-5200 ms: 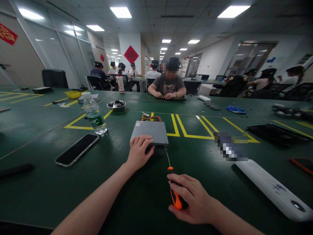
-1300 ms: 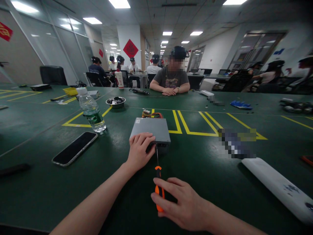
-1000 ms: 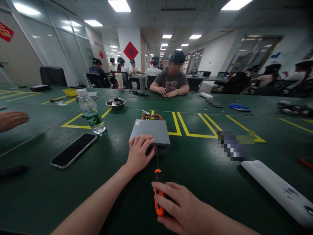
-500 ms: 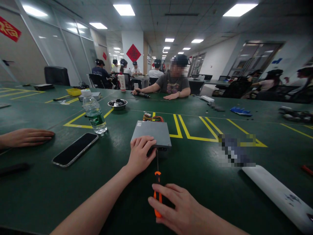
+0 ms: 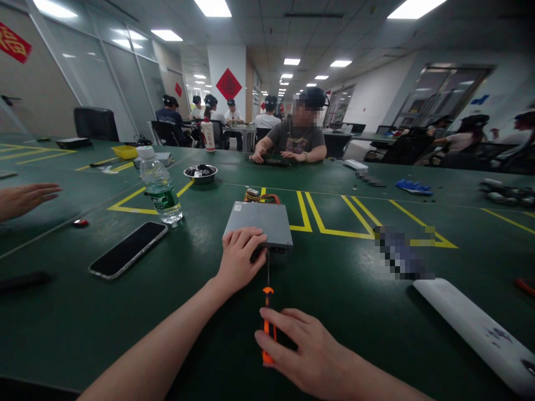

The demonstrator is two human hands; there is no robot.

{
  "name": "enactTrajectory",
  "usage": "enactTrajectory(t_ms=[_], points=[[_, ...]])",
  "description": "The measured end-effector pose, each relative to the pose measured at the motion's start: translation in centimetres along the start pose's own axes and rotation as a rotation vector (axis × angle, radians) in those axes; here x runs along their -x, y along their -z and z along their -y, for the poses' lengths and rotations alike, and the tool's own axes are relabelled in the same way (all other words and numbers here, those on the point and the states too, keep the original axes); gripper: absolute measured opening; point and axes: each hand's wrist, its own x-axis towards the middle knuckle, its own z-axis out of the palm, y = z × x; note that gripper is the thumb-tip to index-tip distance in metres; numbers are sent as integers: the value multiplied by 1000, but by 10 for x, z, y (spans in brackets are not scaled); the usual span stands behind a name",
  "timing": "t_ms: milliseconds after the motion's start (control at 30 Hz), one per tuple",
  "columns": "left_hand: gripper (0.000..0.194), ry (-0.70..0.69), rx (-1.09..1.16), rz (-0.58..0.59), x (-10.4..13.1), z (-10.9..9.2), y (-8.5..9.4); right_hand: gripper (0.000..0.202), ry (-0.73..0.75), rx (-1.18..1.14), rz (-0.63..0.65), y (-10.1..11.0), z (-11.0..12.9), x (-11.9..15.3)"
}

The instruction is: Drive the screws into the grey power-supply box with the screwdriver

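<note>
A grey metal computer power supply (image 5: pixel 261 217) lies flat on the green table, with bundled coloured wires (image 5: pixel 262 196) at its far side. My left hand (image 5: pixel 242 256) holds its near left corner, fingers on top and thumb down by the near face. My right hand (image 5: pixel 298 340) has its fingers around the orange and black handle of a screwdriver (image 5: pixel 268 298). The screwdriver's thin shaft points away from me and meets the near face of the power supply, close to my left thumb. Its tip is hidden there.
Left of my hands lie a phone (image 5: pixel 129 250) and a water bottle (image 5: pixel 161 189). A metal bowl (image 5: pixel 200 175) of small dark parts stands beyond. A long white object (image 5: pixel 472 328) lies right. Another person's hand (image 5: pixel 27 200) is at the left edge; a person (image 5: pixel 303 133) sits opposite.
The screwdriver handle has turned a little in my right hand; my left hand stays on the power supply. At left, the other person's hand has drawn back, uncovering a small red object.
</note>
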Motion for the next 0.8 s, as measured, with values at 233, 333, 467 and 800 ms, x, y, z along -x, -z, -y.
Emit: enactTrajectory(t_ms=[233, 333, 467, 800], points=[[19, -13, -12, -8, -1, 0, 0, 22, 4, -63, -59, -1, -1, 1], [19, -7, -11, -6, -1, 0, 0, 27, -6, -42, 23, 2, 0, -1], [19, -5, -8, -10, 0, 1, -1, 19, 18, -14, -63, 1, -1, 2], [19, 2, -5, -5, 0, 0, -1, 28, -5, -33, 36, 0, -1, 0]])
